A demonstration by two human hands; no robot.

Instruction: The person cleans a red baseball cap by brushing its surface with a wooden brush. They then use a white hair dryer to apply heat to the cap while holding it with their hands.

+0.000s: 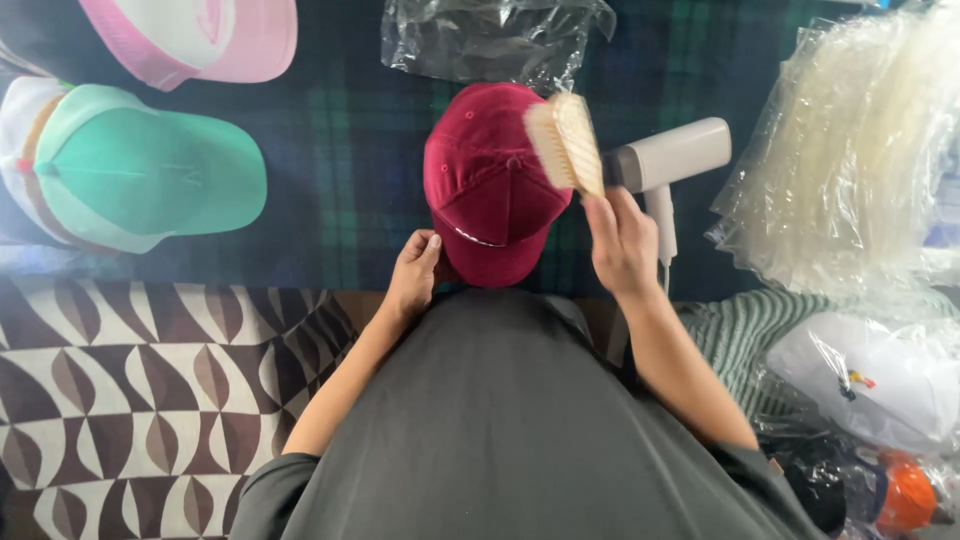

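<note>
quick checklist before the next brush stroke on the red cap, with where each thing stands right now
1. Left hand steadies the dark red cap at its brim: ok, fingers on the brim's edge.
2. Right hand grips the brush: ok, fingers closed round the handle.
3. Bristles meet the cap: ok, the brush head lies at the crown's right side.
4. Stroke path free: ok, though the white hair dryer lies close to the right.
5. Clear plastic bag out of the way: ok, beyond the cap.
6. Lint left on the fabric: cannot tell.
</note>
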